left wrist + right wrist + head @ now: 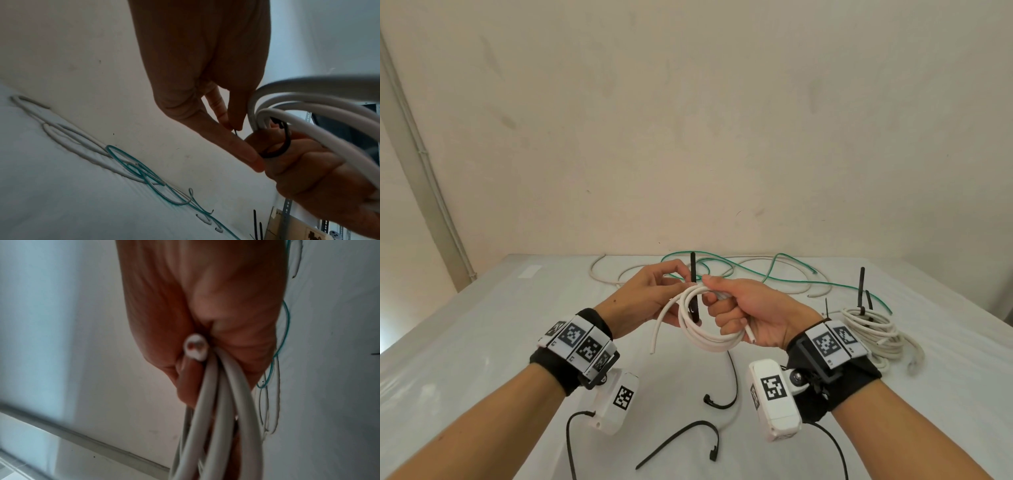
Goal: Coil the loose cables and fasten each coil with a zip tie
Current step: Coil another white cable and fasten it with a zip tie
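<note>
A small coil of thick white cable hangs above the table, gripped at its upper right by my right hand, whose fingers curl round the strands. A black zip tie stands upright across the coil's top. My left hand pinches that tie beside the coil; in the left wrist view the tie loops round the white strands against the right hand's fingers. One cut cable end pokes out of the right fist.
Loose white cable and thin green cable sprawl along the table's far edge by the wall. A tied white coil with black ties sticking up lies at right. Spare black zip ties lie near the front.
</note>
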A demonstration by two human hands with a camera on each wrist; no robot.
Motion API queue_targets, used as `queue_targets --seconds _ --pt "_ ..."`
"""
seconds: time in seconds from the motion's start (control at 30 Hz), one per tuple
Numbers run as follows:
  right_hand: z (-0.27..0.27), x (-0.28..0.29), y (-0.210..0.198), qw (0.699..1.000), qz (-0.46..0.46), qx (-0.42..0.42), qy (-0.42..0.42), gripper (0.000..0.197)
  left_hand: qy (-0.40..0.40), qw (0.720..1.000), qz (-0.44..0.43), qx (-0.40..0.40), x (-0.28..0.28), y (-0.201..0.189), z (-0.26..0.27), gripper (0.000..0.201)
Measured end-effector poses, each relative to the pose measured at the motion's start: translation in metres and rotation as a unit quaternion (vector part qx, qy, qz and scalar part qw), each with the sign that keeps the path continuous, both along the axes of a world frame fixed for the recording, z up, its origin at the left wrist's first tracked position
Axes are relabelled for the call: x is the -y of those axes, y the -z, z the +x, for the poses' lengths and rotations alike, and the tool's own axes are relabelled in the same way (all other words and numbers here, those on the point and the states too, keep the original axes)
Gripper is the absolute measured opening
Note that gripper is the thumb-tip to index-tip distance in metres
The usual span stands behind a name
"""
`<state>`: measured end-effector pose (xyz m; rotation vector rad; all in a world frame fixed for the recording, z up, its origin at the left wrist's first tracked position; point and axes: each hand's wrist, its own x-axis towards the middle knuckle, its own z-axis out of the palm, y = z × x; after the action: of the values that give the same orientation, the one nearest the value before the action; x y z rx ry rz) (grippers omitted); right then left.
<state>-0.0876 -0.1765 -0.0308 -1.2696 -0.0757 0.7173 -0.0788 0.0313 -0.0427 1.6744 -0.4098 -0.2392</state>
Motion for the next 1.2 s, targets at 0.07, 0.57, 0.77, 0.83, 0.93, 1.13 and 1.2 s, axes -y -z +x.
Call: queue_targets --seconds 0.07,0.57,0.77,0.83,0.93,1.13,1.2 --pt "-0.001 -0.002 -0.001 1.000 0.003 0.003 -0.004 0.041 -0.013 1.000 0.001 -0.003 0.001 0.000 0.000 0.006" --pt "-0.011 -0.012 -0.005 0.988 -0.078 0.133 0.025 0.014 -0.066 0.984 -0.129 -0.101 0.003 -0.006 0.000 0.009" --pt "-0.006 -0.010 -0.002 0.992 -0.030 0.123 0.013 0.017 -0.097 0.964 -0.176 -0.172 0.009 -0.009 -0.003 0.017" --pt "-0.007 -0.009 -0.002 0.992 -0.032 0.123 0.014 0.020 -0.098 0.963 -0.180 -0.172 0.009 -0.008 -0.004 0.020" --pt "-0.007 -0.010 0.001 0.981 -0.062 0.183 0.018 0.014 -0.110 0.971 -0.166 -0.133 0.010 -0.004 -0.004 0.015" --pt "-0.006 -0.008 0.006 0.978 -0.055 0.196 0.042 0.016 -0.124 0.990 -0.046 0.057 0.005 0.002 -0.004 0.021" --pt "-0.004 -0.007 0.007 0.977 -0.053 0.202 0.054 0.016 -0.120 0.989 -0.046 0.069 0.004 0.001 -0.005 0.022"
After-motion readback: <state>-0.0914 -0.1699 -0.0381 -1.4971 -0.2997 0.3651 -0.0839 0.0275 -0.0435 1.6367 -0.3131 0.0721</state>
